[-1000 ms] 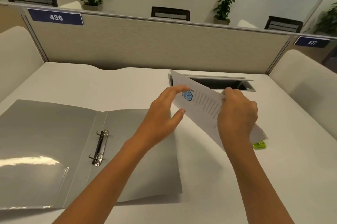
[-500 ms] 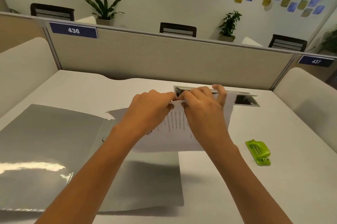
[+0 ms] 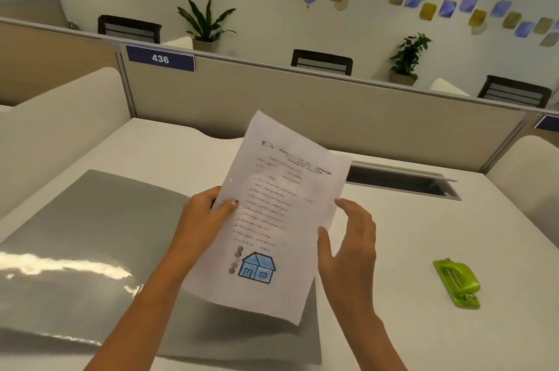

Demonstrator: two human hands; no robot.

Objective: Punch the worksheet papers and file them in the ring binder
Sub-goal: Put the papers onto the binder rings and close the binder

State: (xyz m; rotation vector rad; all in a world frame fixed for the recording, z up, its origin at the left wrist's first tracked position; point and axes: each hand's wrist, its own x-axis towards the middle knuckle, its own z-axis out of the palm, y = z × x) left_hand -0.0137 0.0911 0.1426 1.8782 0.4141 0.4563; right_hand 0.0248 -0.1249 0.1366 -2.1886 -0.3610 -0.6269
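Note:
A white worksheet (image 3: 281,213) with printed lines and a blue house drawing is held up, tilted, above the desk. My left hand (image 3: 202,216) pinches its left edge, thumb on the front. My right hand (image 3: 351,237) hovers beside the sheet's right edge with fingers spread, holding nothing. Beneath lies the grey ring binder (image 3: 90,237), open flat; its rings are hidden behind my left arm and the paper. A green hole punch (image 3: 458,283) rests on the desk to the right.
The white desk (image 3: 423,234) has a cable slot (image 3: 399,181) at the back, behind the paper. Beige partitions (image 3: 302,104) close off the back and both sides. Chairs and potted plants stand beyond the partition.
The sheet has turned upright to face me, house drawing at the bottom. My right hand has let go of it and opened; my left hand now holds it alone.

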